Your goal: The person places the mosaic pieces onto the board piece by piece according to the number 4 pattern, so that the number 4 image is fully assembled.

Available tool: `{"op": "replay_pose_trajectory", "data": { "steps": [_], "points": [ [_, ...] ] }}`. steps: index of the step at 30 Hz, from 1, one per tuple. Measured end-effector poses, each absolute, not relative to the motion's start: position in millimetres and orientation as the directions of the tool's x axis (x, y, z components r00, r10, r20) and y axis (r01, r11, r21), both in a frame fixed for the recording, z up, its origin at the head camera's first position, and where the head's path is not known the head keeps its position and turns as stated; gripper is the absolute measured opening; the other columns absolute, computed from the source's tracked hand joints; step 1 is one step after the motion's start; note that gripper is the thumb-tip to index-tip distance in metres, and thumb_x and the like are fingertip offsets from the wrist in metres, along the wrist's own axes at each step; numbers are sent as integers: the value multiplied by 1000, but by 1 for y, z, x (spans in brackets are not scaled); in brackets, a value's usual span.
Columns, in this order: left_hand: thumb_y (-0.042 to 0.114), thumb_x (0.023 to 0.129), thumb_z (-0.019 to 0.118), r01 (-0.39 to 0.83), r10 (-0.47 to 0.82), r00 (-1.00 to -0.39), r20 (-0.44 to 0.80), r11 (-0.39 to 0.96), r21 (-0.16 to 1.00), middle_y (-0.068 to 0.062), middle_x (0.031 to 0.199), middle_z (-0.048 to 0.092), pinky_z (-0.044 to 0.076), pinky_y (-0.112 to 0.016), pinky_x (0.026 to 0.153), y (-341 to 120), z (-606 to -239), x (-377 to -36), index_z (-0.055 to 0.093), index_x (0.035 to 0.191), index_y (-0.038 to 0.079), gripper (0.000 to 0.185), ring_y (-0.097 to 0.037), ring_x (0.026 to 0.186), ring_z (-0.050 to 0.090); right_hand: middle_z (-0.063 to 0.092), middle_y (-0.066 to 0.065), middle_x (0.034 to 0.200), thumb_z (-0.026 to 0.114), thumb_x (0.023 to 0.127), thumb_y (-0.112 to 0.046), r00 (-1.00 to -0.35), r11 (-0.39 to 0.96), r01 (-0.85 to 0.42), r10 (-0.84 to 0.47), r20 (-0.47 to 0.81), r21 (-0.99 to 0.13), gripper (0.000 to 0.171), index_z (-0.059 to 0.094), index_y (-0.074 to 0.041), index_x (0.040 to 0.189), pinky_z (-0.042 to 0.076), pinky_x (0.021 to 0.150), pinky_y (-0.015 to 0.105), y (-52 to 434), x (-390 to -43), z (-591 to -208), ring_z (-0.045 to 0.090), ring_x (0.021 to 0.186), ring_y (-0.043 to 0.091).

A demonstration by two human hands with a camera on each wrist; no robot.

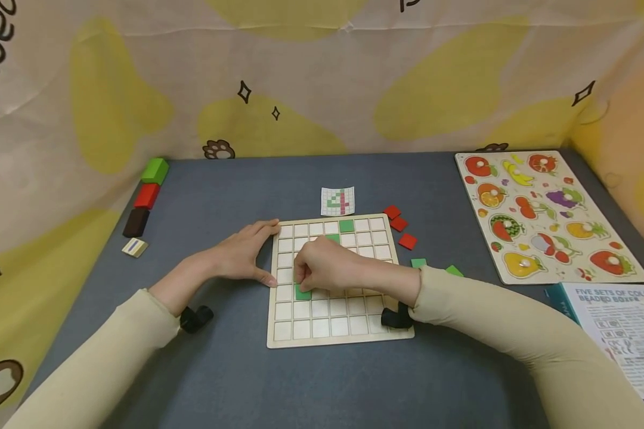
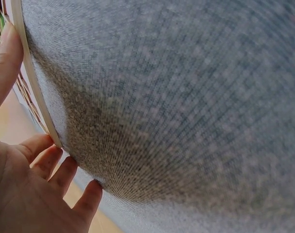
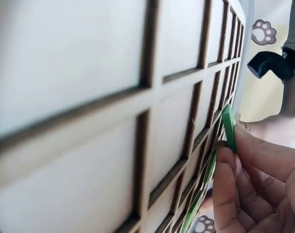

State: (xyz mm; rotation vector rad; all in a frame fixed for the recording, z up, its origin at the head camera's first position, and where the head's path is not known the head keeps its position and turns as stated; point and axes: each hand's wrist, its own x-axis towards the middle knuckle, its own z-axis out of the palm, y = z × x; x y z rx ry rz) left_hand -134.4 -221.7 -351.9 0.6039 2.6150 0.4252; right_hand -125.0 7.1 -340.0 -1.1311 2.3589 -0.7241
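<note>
A wooden grid board (image 1: 273,310) with white squares lies on the table. My left hand (image 1: 238,255) rests against its left edge, the thumb and fingers spread apart; in the left wrist view the thumb (image 2: 7,60) touches the rim. My right hand (image 1: 326,266) is over the board's left half and pinches a green square tile (image 3: 228,127) between thumb and fingers. That tile stands tilted at a cell in the second column from the left. Another green tile (image 1: 346,226) sits in the top row, and one more (image 1: 333,238) is partly hidden behind the right hand.
A small pattern card (image 1: 330,203) lies beyond the board. Red tiles (image 1: 407,241) and green tiles (image 1: 418,262) lie to its right. Farther right are a fruit puzzle board (image 1: 520,223) and a printed box (image 1: 612,322). Coloured blocks (image 1: 147,195) line the left side.
</note>
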Motion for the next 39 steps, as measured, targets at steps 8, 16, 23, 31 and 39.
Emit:
{"op": "replay_pose_trajectory", "data": {
  "steps": [8, 16, 23, 31, 39],
  "points": [
    [52, 72, 83, 348, 473, -819, -326, 860, 373, -16, 166, 18, 28, -68, 113, -221, -350, -134, 27, 155, 5, 111, -43, 150, 23, 69, -10, 70, 81, 81, -17, -560, 492, -643, -825, -77, -587, 10, 74, -19, 74, 47, 67, 19, 5, -123, -344, 59, 66, 2],
    [52, 73, 83, 349, 477, -816, -325, 857, 380, -15, 166, 17, 27, -67, 114, -222, -353, -134, 26, 155, 6, 110, -43, 151, 22, 70, -10, 70, 81, 79, -12, -526, 482, -697, -847, -78, -531, 12, 75, -19, 72, 48, 64, 18, 10, -121, -343, 58, 66, 0],
    [53, 73, 83, 347, 473, -817, -328, 860, 375, -15, 166, 16, 27, -66, 114, -222, -353, -135, 25, 156, 7, 111, -42, 151, 20, 67, -7, 72, 80, 80, -11, -544, 474, -656, -836, -67, -587, 9, 73, -16, 77, 46, 65, 17, 67, -147, -332, 53, 66, 2],
    [52, 73, 83, 342, 465, -818, -338, 866, 365, -15, 167, 15, 26, -66, 115, -222, -350, -134, 24, 156, 7, 111, -43, 151, 20, 71, -4, 87, 81, 80, -12, -596, 604, -516, -763, -251, -608, 17, 74, -17, 95, 51, 69, 21, 172, -173, -329, 62, 77, 7],
    [53, 72, 83, 343, 467, -820, -332, 864, 369, -15, 166, 16, 26, -67, 114, -221, -352, -135, 25, 156, 7, 112, -44, 151, 21, 65, -5, 74, 84, 77, -25, -633, 687, -447, -696, -339, -573, 19, 69, -16, 86, 47, 61, 21, 195, -165, -337, 58, 68, 8]
  ]
}}
